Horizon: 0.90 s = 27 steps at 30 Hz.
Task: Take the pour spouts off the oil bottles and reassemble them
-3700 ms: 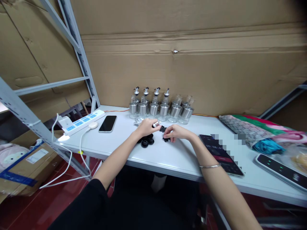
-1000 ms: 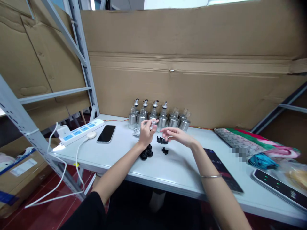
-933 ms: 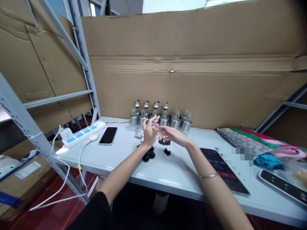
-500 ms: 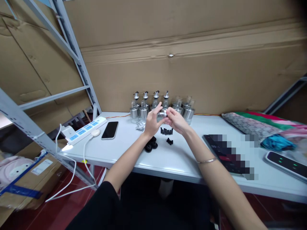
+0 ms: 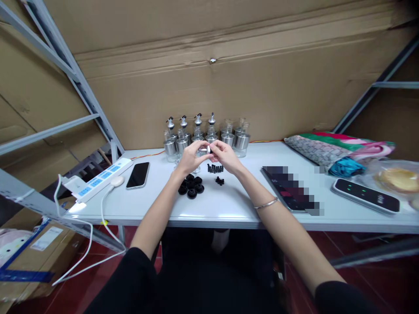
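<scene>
Over the middle of the white table, my left hand point(image 5: 192, 158) and my right hand point(image 5: 224, 156) meet at the fingertips, both closed on a small silvery piece point(image 5: 208, 149). Its far side is hidden by the fingers. Behind them stand several glass bottles with steel bands point(image 5: 242, 141), some with silver and black pourer tops point(image 5: 198, 118). Small black parts point(image 5: 215, 168) stand in a cluster just below my right hand, with a smaller group of black pieces point(image 5: 219, 180) nearer the front. Round black caps point(image 5: 191, 186) lie below my left hand.
To the left are a phone point(image 5: 138, 175) and a white power strip point(image 5: 104, 178) with cables. A dark tablet point(image 5: 288, 189), a patterned bag point(image 5: 321, 150) and a white device with green lights point(image 5: 365, 195) lie on the right. Cardboard point(image 5: 183, 83) backs the white table point(image 5: 229, 209).
The whole view has shifted, showing more of the right side. My left fingers, spread before, are now curled in around the silvery piece with my right fingertips.
</scene>
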Each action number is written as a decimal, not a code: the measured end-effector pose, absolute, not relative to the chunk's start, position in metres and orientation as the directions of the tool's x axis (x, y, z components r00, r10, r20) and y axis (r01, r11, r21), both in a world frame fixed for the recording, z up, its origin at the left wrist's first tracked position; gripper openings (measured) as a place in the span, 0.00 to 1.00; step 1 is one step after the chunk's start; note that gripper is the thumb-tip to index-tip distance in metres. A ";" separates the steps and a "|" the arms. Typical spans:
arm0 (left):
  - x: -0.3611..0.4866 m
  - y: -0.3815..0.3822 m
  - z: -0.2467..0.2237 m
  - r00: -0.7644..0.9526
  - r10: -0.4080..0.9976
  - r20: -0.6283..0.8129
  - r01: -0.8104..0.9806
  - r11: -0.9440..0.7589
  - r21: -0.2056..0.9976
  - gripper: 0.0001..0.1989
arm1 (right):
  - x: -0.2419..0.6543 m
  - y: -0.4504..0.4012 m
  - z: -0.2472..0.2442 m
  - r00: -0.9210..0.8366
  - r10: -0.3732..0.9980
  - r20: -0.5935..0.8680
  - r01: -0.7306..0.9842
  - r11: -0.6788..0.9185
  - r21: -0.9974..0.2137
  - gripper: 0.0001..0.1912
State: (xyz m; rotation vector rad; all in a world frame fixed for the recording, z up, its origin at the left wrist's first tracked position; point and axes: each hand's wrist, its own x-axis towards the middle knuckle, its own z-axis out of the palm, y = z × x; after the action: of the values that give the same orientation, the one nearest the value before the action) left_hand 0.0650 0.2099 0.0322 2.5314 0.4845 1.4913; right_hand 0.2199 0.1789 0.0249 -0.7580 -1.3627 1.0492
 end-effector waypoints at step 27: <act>0.030 0.217 0.045 0.560 0.640 0.526 0.123 -0.692 0.711 0.19 | 0.204 0.165 0.026 -0.160 0.717 0.678 0.392 0.677 -0.623 0.07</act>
State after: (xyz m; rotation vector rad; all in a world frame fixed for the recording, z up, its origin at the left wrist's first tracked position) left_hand 0.0300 0.2174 0.0445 2.1705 0.6084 1.0740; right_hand 0.2037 0.1646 0.0261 -0.8870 -1.7806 0.3657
